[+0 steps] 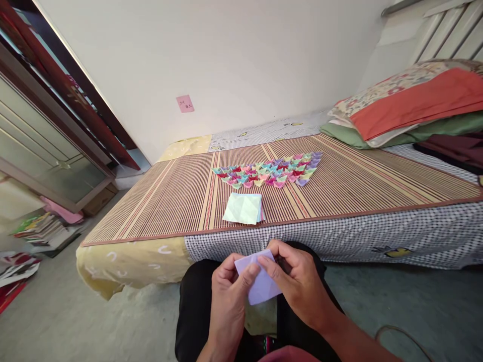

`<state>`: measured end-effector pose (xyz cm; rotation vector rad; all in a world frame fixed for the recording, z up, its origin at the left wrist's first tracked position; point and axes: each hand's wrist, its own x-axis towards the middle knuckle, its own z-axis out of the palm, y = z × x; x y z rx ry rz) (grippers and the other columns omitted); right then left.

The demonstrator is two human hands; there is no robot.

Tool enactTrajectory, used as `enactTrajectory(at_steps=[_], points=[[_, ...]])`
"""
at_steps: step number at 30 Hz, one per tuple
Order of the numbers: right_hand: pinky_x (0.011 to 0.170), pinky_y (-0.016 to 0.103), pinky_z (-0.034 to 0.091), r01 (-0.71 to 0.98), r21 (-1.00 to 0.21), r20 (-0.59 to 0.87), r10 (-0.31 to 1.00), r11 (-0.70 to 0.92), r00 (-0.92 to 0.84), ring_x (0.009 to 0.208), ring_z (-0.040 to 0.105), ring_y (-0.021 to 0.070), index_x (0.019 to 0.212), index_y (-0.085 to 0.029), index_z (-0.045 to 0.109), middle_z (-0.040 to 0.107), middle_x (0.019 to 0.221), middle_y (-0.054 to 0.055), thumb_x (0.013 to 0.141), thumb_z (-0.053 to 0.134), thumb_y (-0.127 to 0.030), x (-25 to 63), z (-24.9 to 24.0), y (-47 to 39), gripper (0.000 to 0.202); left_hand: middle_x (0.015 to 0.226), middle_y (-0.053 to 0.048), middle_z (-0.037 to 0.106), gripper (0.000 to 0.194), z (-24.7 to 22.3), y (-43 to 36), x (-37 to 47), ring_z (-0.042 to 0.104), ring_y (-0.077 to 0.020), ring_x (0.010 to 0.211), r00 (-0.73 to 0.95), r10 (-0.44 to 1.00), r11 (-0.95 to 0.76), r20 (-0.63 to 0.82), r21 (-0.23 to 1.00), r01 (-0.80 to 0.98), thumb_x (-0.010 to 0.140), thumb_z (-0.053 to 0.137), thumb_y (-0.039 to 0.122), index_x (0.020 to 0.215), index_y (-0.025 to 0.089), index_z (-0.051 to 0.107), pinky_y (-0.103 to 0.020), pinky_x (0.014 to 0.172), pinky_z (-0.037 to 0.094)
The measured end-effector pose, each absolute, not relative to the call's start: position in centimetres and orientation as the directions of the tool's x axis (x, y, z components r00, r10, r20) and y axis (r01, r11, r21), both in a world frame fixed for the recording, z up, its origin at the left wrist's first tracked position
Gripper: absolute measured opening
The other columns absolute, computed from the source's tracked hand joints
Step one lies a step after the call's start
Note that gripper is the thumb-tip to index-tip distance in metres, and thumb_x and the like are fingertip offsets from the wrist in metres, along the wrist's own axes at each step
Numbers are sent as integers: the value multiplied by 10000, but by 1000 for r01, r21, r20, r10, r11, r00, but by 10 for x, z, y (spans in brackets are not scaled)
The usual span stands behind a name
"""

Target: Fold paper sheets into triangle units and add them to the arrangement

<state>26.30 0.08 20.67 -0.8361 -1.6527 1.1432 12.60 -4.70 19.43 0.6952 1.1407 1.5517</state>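
A square of light purple paper (260,287) is held between both hands above my lap. My left hand (231,286) grips its left side, thumb pressed on the upper face. On the other side my right hand (296,281) pinches the top and right part, its thumb also lying on the paper. The fingers behind the sheet are partly hidden. Beyond my hands, a stack of creased paper squares (243,208) with a pale green one on top lies on the mat. Rows of small folded paper boats (269,170) in many colours sit farther back.
A striped bamboo mat (169,201) covers the bed in front of my knees. Pillows (415,105) and dark folded cloth (456,151) lie at the right end. A pink note (185,103) is on the wall. Piled books (41,229) stand on the floor at left.
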Motion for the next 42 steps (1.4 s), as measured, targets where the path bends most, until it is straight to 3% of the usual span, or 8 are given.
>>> enactTrajectory(at_steps=[9,14,20,22,26,31,37,42], points=[[607,237,412,123,-824,488,804,552,-338,641,514,122,769,-198,574,537,707,-27,1003,572,-246,264,206,6,239,655,16,588,353,198,-47,125,490,-97,583,-294,952,-13,-89,944,-328,764,887,393,730,140,643,-204,558,435],[706,236,453,117,-746,614,745,656,-261,731,586,130,823,-197,579,591,780,-5,1032,522,-183,262,203,5,217,730,-33,697,312,196,-45,127,585,-140,658,-277,956,0,-95,946,-324,745,902,388,836,121,769,-248,646,513],[546,247,370,102,-879,423,861,466,-283,558,436,117,669,-222,451,424,615,-51,1066,480,-299,266,206,7,405,717,-38,710,290,193,-46,122,582,-141,646,-277,960,-30,-42,968,-249,817,846,411,880,129,814,-231,609,498],[544,248,378,71,-902,385,867,426,-317,563,456,121,684,-219,495,467,621,-46,1066,484,-325,269,207,10,397,706,-33,699,296,194,-47,119,571,-135,633,-279,960,-27,-36,975,-219,831,835,419,899,131,815,-221,593,487],[687,247,473,68,-846,468,798,529,-380,741,625,149,947,-207,696,685,828,1,1010,604,-264,270,207,14,126,686,-23,666,311,198,-47,116,535,-123,605,-267,963,-26,-17,987,-157,816,842,429,881,128,805,-215,571,466],[730,254,477,83,-749,610,733,658,-302,753,626,151,864,-201,665,651,790,5,1016,581,-196,263,201,11,173,622,20,562,330,199,-46,118,446,-94,566,-362,931,-19,-38,988,-153,773,867,439,745,135,741,-194,536,409],[545,244,375,9,-957,260,868,291,-423,580,477,126,724,-204,566,503,624,-34,1060,497,-381,263,200,9,386,586,37,504,387,202,-47,116,406,-88,543,-419,907,-27,-46,986,-167,744,879,456,685,143,660,-191,502,363],[588,240,400,-10,-937,321,849,350,-420,654,529,132,806,-189,644,596,741,-7,996,600,-362,258,205,11,261,566,50,440,443,206,-48,118,361,-83,527,-331,942,7,-49,992,-128,756,860,490,651,150,597,-188,478,321]])
